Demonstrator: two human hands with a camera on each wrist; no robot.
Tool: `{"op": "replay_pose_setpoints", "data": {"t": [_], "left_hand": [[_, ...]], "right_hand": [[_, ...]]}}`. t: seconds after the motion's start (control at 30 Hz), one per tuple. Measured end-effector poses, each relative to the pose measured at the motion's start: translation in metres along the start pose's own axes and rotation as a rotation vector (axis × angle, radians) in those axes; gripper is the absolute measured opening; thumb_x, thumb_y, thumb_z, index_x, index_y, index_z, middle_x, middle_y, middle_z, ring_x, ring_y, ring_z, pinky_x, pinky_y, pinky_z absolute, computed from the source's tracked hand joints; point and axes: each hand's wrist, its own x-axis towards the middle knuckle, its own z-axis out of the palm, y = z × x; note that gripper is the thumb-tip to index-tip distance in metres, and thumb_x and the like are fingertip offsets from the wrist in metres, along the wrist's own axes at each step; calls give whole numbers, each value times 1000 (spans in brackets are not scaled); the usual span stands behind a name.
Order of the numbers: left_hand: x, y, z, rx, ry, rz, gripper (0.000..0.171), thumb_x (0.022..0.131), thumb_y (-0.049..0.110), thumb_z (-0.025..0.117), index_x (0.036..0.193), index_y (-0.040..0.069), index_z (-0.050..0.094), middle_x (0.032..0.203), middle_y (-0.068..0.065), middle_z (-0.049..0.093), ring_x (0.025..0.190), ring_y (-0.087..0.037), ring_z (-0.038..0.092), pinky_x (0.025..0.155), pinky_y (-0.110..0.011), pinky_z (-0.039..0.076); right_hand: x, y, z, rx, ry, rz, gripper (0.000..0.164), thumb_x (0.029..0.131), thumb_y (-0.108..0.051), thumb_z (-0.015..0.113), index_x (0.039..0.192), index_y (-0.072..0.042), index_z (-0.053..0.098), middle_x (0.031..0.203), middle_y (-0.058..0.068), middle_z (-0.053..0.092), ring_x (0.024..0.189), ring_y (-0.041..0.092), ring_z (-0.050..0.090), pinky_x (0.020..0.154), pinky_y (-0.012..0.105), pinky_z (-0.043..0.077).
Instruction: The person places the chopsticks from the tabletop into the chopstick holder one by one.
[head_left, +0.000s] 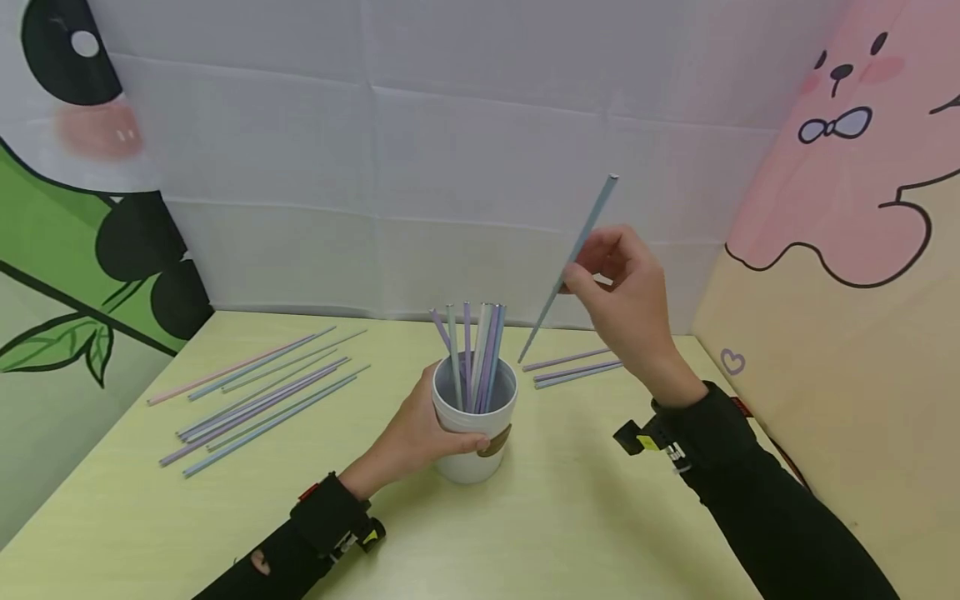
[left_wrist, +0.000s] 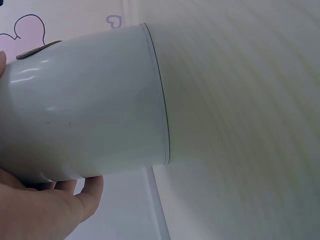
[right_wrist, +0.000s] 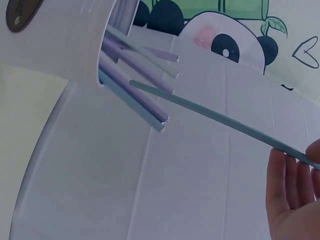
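Observation:
My left hand (head_left: 431,437) grips a white cup (head_left: 468,468) around its side, thumb across the front near a brown patch. The cup stands upright on the table and holds several purple, white and blue straws (head_left: 480,358). My right hand (head_left: 626,296) pinches a blue straw (head_left: 577,242) between thumb and fingers, tilted, its lower end to the right of the cup's rim. In the right wrist view that straw (right_wrist: 215,116) reaches toward the straws sticking out of the cup (right_wrist: 55,40). The left wrist view is mostly filled by the cup's smooth side (left_wrist: 90,105).
On the left of the table (head_left: 555,533) several loose pink, blue, green and purple straws (head_left: 262,408) lie side by side. A few more straws (head_left: 573,369) lie at the right, beneath the raised hand. A pale cloth wall (head_left: 480,158) stands behind the table, with printed side walls.

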Motion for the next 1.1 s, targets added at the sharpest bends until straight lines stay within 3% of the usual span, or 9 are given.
{"op": "replay_pose_setpoints", "data": {"t": [0.23, 0.6, 0.83, 1.1], "left_hand": [[-1, 0, 0, -3, 1, 14, 120, 72, 27, 100, 164, 12, 23, 150, -9, 52, 129, -28, 58, 107, -50, 49], [0, -1, 2, -25, -1, 26, 119, 72, 28, 100, 163, 12, 25, 147, -8, 54, 127, -26, 59, 108, -50, 48], [1, -2, 2, -34, -3, 24, 117, 74, 27, 100, 163, 14, 25, 148, -7, 53, 128, -26, 58, 108, -50, 48], [1, -2, 2, -44, -6, 32, 117, 74, 27, 99, 163, 13, 25, 149, -7, 53, 128, -26, 58, 108, -50, 47]], "right_hand": [[-5, -11, 17, 58, -68, 46, 19, 98, 5, 64, 116, -1, 59, 94, 3, 64, 84, 24, 69, 81, 40, 64], [-20, 17, 39, -28, -179, 121, 18, 98, 5, 67, 114, -1, 60, 96, 13, 64, 85, 25, 69, 78, 37, 65], [-32, 37, 46, -79, -215, 165, 17, 97, 3, 67, 113, -3, 63, 99, 12, 66, 85, 24, 71, 76, 36, 64], [-40, 47, 52, -61, -225, 227, 18, 97, 2, 69, 114, 0, 63, 101, 15, 65, 86, 26, 70, 74, 34, 64]]}}
